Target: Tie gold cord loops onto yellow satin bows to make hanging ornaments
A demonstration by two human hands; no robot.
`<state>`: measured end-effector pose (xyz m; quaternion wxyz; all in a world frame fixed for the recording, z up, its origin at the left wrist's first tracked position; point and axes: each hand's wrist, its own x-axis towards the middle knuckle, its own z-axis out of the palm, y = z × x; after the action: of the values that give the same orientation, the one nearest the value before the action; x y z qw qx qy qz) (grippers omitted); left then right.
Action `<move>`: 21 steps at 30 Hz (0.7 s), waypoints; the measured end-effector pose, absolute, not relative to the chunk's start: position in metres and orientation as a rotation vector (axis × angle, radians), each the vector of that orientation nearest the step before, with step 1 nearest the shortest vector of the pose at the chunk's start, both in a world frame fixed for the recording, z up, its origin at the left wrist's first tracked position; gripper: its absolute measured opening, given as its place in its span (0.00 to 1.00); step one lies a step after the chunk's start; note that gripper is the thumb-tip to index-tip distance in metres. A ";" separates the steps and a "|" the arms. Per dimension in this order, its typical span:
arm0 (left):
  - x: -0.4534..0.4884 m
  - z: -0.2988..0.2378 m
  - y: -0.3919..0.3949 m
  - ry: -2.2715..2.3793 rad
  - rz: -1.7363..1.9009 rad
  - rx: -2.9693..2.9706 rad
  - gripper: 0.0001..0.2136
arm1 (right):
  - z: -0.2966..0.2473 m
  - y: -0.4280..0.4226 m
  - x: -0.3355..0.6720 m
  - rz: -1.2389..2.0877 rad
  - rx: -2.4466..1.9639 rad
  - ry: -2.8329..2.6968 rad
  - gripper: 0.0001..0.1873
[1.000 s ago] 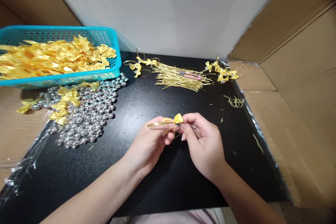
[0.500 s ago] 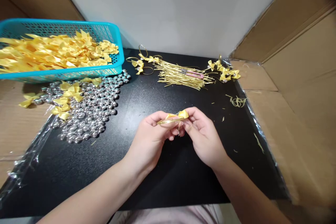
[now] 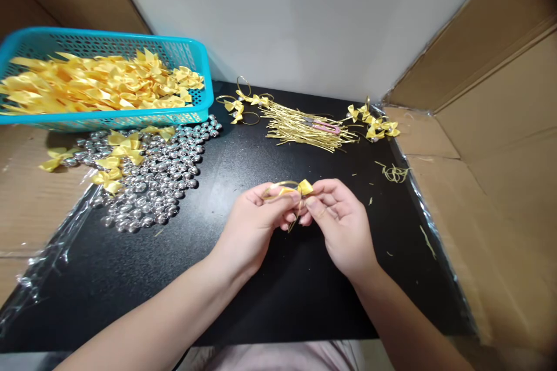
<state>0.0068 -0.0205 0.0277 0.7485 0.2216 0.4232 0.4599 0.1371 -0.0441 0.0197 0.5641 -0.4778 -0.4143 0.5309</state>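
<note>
Over the middle of the black table, both hands pinch one small piece: a yellow ribbon bow (image 3: 306, 187) with a gold cord (image 3: 278, 184) looped at it. My left hand (image 3: 256, 220) is closed, its thumb pressing on the bow's left side. My right hand (image 3: 342, 223) is closed too, thumb and index finger gripping at the bow's right side. A thin end of the cord hangs down between the fingers. The bow's centre is mostly covered by the fingertips.
A turquoise basket (image 3: 209, 78) of yellow bows stands at the back left. Silver beads (image 3: 152, 185) with several bows spread before it. Gold cords (image 3: 291, 124) lie at the back under pink-handled snips (image 3: 326, 126). Finished-looking bow loops (image 3: 235, 109) flank them; thread scraps (image 3: 395, 173) lie right.
The gold cord loop has opened out and tilted up above the left thumb, and its end now hangs lower between the hands. The view has shifted slightly.
</note>
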 end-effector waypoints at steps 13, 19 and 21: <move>0.002 0.029 -0.015 0.884 1.050 0.412 0.05 | 0.010 -0.038 0.149 1.351 -1.257 -0.950 0.09; 0.003 0.030 -0.016 0.911 1.042 0.409 0.05 | 0.009 -0.038 0.148 1.442 -1.212 -0.859 0.10; 0.003 0.030 -0.016 0.935 1.035 0.419 0.05 | 0.009 -0.039 0.147 1.487 -1.205 -0.831 0.12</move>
<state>0.0029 -0.0161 0.0295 0.7464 0.1915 0.4271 0.4732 0.1474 -0.0390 0.0087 0.5033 -0.4991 -0.3442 0.6157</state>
